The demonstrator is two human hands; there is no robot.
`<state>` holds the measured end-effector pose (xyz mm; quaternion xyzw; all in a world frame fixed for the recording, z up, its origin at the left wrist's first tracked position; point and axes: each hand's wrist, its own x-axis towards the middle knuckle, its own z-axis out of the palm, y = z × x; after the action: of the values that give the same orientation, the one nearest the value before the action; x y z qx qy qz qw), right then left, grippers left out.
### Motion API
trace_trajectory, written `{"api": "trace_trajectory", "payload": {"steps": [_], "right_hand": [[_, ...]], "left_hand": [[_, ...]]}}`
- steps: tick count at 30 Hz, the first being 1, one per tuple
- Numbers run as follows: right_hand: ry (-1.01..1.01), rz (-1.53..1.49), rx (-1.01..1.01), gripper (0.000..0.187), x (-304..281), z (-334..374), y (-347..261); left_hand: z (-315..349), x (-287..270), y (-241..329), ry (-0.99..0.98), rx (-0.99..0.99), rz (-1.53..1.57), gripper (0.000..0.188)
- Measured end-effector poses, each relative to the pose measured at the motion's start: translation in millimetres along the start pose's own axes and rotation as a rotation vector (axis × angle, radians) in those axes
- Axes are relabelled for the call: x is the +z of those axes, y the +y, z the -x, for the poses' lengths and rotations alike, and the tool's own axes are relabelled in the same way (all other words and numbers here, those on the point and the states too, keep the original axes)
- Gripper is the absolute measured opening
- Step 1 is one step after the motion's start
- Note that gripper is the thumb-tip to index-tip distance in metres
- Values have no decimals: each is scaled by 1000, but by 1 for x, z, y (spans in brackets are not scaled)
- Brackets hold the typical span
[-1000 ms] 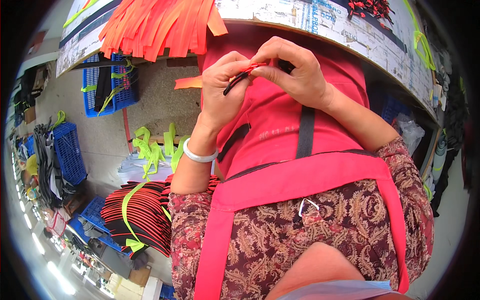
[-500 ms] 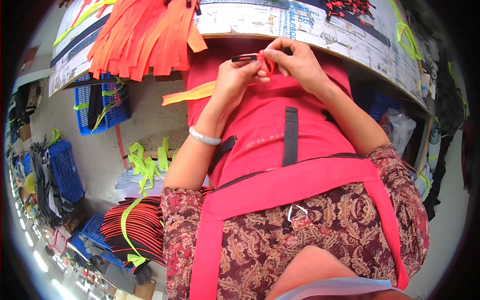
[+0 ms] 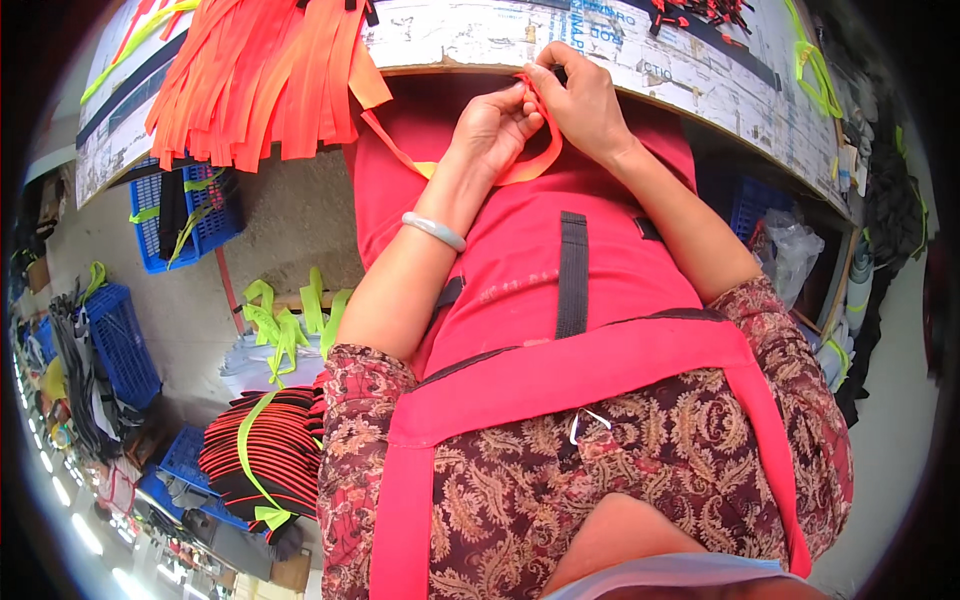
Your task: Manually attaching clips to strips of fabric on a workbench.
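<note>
Close together by the table edge, my left hand [image 3: 492, 128] and my right hand [image 3: 590, 108] work on a narrow orange strap [image 3: 535, 168]. Its upper end is pinched between the fingertips of both hands. From there the strap loops down below my left hand and runs left toward the hanging orange strips [image 3: 265, 85]. Behind my right fingers a small dark part [image 3: 559, 74] shows; its kind is mostly hidden. My left fingers are curled, and a pale bangle [image 3: 434, 231] circles that wrist. A red apron [image 3: 520, 270] covers my lap under both hands.
On the table [image 3: 450, 35] lie a pile of small red-and-black pieces [image 3: 700, 15] and a neon-yellow strap [image 3: 818, 80]. Blue crates [image 3: 215, 215] stand below at left, near neon strips [image 3: 285, 335] and a bundle of black-and-red pieces [image 3: 255, 450]. A clear plastic bag [image 3: 795, 250] hangs at right.
Both hands have moved up toward the table edge. The black buckle that stuck out of my left hand no longer shows there. The strap now reaches back to the hanging strips.
</note>
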<state>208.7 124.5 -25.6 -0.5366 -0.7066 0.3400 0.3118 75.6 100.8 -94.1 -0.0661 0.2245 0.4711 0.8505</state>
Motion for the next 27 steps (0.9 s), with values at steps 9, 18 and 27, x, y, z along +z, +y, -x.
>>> {"api": "trace_trajectory", "payload": {"steps": [9,18,27], "right_hand": [[28,42,-123,20,5,-12,6],[-209,-425,35,28,-21,16,-42],[-293,-325,-247,19,11,47,-36]], "left_hand": [[6,12,-1,51,131,-67,12],[65,41,12,48,818,-796,6],[82,61,22,-16,805,-823,11]]}}
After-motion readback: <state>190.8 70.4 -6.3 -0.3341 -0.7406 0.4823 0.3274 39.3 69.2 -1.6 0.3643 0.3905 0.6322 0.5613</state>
